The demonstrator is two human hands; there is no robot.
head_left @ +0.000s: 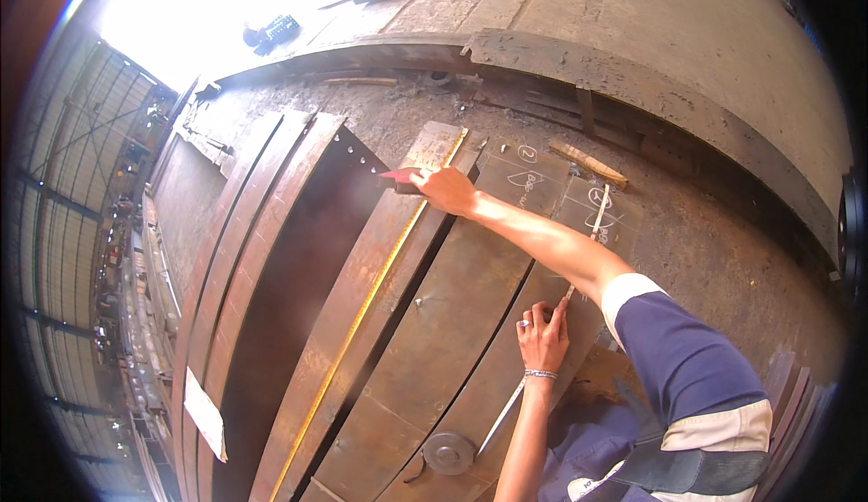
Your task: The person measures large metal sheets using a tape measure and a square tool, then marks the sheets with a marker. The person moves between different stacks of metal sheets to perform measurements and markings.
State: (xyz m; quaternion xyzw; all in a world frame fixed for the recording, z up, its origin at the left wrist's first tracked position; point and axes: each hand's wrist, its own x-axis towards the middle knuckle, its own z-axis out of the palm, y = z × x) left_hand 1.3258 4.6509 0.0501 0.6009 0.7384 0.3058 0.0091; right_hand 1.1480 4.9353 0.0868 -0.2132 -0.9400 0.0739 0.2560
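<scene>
My right hand (445, 190) reaches out across the steel plates, fingers closed on a red, pointed object (398, 177) whose kind I cannot make out. It is beside a yellow tape measure (366, 303) stretched lengthwise along a brown steel beam (316, 357). Nearer to me, my left hand (542, 337), with a ring and a bracelet, pinches a thin pale strip (598, 215) like a steel tape. My right forearm covers part of that strip. Below the left hand, a white length (502, 419) slants toward a round grey disc (449, 453) on the plate.
Steel beams (244, 231) stand in a row at left, with a white piece (205, 414) on one. Chalk marks cover the plate (542, 186) by a wooden strip (589, 162). A long rusty beam (633, 95) curves across behind. Bright light washes out the upper left.
</scene>
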